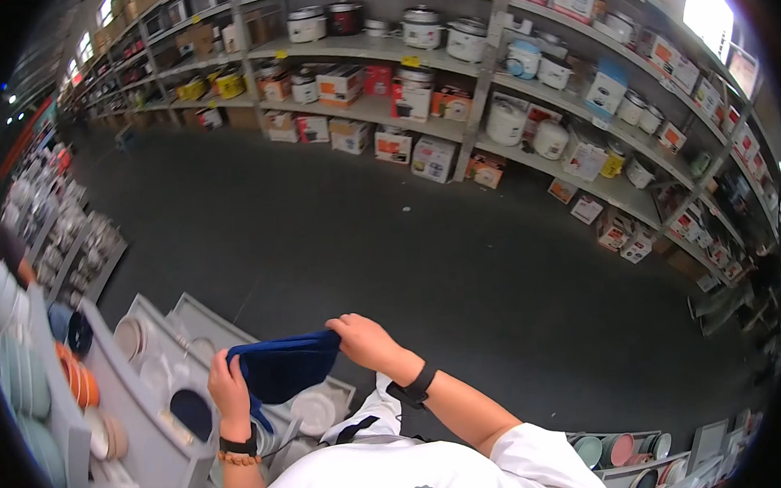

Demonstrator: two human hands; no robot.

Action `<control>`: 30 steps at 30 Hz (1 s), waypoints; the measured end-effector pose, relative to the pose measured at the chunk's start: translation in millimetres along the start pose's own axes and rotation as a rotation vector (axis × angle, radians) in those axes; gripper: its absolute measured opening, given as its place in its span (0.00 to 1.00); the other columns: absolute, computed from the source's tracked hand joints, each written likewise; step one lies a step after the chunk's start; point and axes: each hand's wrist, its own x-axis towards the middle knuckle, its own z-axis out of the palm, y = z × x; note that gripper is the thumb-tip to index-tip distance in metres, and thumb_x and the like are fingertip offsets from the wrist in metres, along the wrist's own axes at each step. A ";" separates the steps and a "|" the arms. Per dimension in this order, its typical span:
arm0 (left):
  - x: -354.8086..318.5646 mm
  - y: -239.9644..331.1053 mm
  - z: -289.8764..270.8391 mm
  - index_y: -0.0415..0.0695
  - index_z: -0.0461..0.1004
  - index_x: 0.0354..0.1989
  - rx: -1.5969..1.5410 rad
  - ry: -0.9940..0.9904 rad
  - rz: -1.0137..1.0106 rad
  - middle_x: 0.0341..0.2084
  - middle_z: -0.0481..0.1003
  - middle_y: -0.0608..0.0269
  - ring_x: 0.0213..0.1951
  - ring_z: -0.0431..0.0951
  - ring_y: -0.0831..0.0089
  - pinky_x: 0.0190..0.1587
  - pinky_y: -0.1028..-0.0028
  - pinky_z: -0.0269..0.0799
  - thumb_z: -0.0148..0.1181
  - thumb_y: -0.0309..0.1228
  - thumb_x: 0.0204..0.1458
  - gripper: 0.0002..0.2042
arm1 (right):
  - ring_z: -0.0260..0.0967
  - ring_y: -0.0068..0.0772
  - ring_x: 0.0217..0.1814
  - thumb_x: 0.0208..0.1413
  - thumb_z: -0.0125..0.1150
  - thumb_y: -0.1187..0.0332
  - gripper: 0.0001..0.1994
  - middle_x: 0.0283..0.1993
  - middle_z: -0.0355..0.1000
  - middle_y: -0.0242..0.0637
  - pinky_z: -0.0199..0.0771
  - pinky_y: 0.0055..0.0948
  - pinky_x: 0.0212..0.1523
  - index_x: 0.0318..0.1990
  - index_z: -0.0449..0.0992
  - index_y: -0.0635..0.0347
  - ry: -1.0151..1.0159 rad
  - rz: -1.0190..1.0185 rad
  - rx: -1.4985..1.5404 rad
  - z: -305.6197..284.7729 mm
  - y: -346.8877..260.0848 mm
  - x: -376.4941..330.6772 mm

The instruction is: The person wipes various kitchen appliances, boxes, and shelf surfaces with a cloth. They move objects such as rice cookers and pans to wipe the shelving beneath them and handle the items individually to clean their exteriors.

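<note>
A dark blue cloth (289, 366) is stretched between my two hands, in front of my body. My left hand (229, 390) pinches its left edge, and a corner of the cloth hangs below that hand. With its fingers closed, my right hand (364, 341) grips the upper right corner. The cloth sags a little between them and hides part of the shelf below. Just left of my left hand, a dark blue plate (192, 413) stands on the grey display shelf (133, 381).
Bowls and plates, among them an orange bowl (78, 375) and green bowls (25, 378), fill the stepped shelves at left. Tall shelving (480, 107) with boxed and unboxed rice cookers runs along the far side. Dark floor (337, 229) lies between. More plates (618, 449) stand at lower right.
</note>
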 end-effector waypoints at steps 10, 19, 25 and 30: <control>197.6 192.1 316.4 0.43 0.79 0.34 -0.253 -0.647 0.311 0.28 0.76 0.54 0.36 0.77 0.55 0.40 0.61 0.72 0.59 0.36 0.53 0.10 | 0.72 0.51 0.40 0.54 0.60 0.60 0.12 0.34 0.74 0.46 0.71 0.43 0.40 0.35 0.77 0.61 0.105 0.675 -0.175 -182.1 286.0 -58.8; 293.3 347.6 488.4 0.41 0.76 0.34 -0.506 -1.083 0.731 0.30 0.75 0.55 0.38 0.76 0.55 0.43 0.62 0.71 0.64 0.33 0.47 0.10 | 0.75 0.47 0.45 0.44 0.67 0.65 0.17 0.40 0.77 0.47 0.74 0.37 0.47 0.42 0.78 0.62 0.216 1.045 -0.096 -257.4 418.0 -99.5; 330.0 401.7 587.8 0.41 0.77 0.38 -0.414 -1.261 0.516 0.34 0.76 0.51 0.40 0.76 0.55 0.44 0.63 0.72 0.65 0.34 0.49 0.12 | 0.77 0.43 0.43 0.42 0.63 0.68 0.18 0.39 0.78 0.48 0.75 0.35 0.46 0.43 0.79 0.63 0.147 1.142 0.086 -305.1 560.1 -73.9; 393.2 451.7 690.6 0.39 0.77 0.35 -0.338 -1.176 0.577 0.33 0.76 0.48 0.39 0.76 0.51 0.42 0.60 0.71 0.64 0.37 0.49 0.13 | 0.77 0.45 0.38 0.41 0.64 0.67 0.15 0.36 0.78 0.46 0.76 0.36 0.41 0.39 0.80 0.62 0.196 0.990 0.019 -395.9 707.5 -4.7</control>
